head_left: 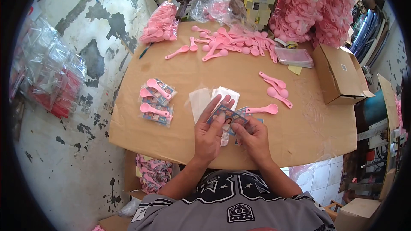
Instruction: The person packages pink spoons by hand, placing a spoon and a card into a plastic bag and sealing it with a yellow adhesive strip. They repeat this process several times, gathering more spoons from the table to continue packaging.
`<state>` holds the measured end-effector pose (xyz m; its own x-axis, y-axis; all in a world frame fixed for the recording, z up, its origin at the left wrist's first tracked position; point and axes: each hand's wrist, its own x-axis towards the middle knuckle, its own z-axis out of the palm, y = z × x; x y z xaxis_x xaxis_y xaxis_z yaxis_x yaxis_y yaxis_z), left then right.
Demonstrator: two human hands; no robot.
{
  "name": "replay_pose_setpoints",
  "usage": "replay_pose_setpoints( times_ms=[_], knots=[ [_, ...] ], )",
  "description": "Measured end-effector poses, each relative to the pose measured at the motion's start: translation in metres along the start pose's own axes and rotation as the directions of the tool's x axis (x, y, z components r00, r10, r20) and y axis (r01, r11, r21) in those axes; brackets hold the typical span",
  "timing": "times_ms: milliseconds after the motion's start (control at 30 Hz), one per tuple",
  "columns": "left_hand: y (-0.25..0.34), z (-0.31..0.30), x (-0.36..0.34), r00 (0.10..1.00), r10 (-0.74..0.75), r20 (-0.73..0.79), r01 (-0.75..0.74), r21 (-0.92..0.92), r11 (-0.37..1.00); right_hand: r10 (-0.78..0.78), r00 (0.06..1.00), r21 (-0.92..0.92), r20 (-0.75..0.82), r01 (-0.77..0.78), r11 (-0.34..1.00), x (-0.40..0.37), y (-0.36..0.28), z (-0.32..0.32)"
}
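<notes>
Near the table's front edge, a small blue printed card (231, 119) is held in both hands. My left hand (208, 134) pinches its left side with the thumb on top, and some fingers stretch out past it. My right hand (253, 139) grips its right lower edge between thumb and fingers. White plastic sleeves (200, 103) lie under and behind my left hand. Just beyond my right hand, a pink measuring spoon (262, 109) rests partly over more blue cards (258, 120). To the left are clear packets with cards, with pink spoons (155, 110) on them.
A loose pile of pink spoons (239, 42) spreads across the far side. Bagged spoons stand at back left (160, 23) and in a tall heap (314, 6) at back right. A cardboard box (340, 75) sits on the right edge; clear bags (296, 57) lie beside it.
</notes>
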<state>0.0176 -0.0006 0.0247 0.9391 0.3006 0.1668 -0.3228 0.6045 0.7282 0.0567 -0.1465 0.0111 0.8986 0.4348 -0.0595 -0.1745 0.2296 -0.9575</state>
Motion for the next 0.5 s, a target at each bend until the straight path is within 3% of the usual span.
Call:
replay_pose_setpoints(
  times_ms=[133,233,333,500],
  knots=[
    [0.006,0.006,0.004,0.997,-0.056,-0.043,0.046,-0.216,0.975,0.052,0.998,0.032,0.022,-0.053,0.998,-0.011,-0.007,0.013],
    [0.002,0.003,0.004,0.995,-0.096,-0.009,0.089,-0.303,0.949,0.0,1.0,0.099,-0.014,0.001,0.995,-0.012,-0.011,0.019],
    [0.0,0.004,0.006,0.997,-0.061,-0.039,0.048,-0.28,0.959,0.014,1.0,0.075,-0.008,-0.014,0.997,-0.016,-0.012,0.013],
    [-0.007,0.007,0.003,0.993,-0.118,0.022,0.119,-0.314,0.942,-0.018,0.998,0.015,-0.064,0.019,1.0,-0.012,-0.001,0.012]
  ],
)
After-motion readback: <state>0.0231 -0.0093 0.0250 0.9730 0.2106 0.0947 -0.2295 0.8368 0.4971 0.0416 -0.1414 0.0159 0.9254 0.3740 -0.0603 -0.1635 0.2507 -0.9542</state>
